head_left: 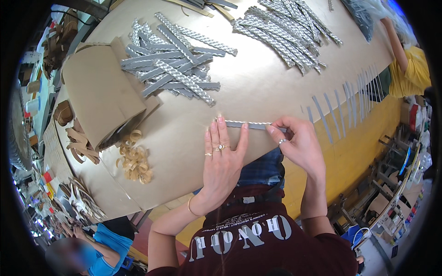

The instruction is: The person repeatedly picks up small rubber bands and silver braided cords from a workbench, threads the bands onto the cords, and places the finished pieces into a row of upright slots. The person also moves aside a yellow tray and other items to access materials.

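A silver braided strip with a grey strip along it (256,126) lies near the table's front edge, between my hands. My left hand (224,156) rests flat with fingers stretched out, its fingertips over the strip's left end and the thumb on its lower side. At the other end, my right hand (300,143) pinches the strip between thumb and fingers. Beyond my left hand is a loose heap of silver braided strips with grey backing (177,76). Farther right lies a bundle of silver braided strips (287,34).
Narrow grey strips (337,105) hang in a row over the right table edge. On the left sit a curved brown sheet (99,85) and curled tan strips (134,161). A person in yellow (412,73) works at the far right, another in blue (108,250) at lower left.
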The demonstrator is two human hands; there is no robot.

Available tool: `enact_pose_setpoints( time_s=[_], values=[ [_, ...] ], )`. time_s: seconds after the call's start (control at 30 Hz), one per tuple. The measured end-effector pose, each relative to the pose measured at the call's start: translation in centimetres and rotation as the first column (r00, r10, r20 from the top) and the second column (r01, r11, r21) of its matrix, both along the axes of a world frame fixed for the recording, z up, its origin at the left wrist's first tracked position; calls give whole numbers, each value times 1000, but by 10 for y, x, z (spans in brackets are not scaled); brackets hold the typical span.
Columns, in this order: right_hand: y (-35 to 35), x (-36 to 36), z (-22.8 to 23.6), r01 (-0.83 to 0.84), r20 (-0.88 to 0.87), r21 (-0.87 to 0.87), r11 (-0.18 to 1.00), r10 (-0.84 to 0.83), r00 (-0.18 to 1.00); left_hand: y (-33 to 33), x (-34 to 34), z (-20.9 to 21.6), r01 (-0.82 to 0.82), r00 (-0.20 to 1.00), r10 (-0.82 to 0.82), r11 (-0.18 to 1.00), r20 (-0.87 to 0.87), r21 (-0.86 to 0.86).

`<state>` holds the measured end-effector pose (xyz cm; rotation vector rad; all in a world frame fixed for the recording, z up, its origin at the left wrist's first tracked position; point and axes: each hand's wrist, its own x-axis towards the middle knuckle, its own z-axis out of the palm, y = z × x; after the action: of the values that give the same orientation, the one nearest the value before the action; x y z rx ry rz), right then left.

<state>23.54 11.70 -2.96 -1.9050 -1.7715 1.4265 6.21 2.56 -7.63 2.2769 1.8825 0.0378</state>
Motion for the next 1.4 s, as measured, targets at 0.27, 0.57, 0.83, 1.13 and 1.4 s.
enact_pose_setpoints(
  time_s=[0.27, 0.57, 0.83, 1.13, 1.4],
  values=[
    [1, -4, -5, -54, 45, 106, 993, 49, 998, 0, 3, 2, -20, 1000, 20, 999, -5, -28],
    [-5, -3, -12, -31, 55, 205, 978, 20, 998, -2, 19, -1, -84, 995, 89, 992, -54, 90],
    [-19, 8, -11, 167, -69, 220, 961, -156, 985, 4, 13, 3, 83, 987, -72, 994, 141, -76],
    [-16, 9, -14, 193, -63, 172, 966, -184, 981, 6, 19, 5, 83, 996, -80, 994, 43, -77],
    [-18, 7, -18, 150, -19, 260, 954, -151, 988, 6, 31, 1, 63, 996, -64, 998, -61, -5]
  ],
)
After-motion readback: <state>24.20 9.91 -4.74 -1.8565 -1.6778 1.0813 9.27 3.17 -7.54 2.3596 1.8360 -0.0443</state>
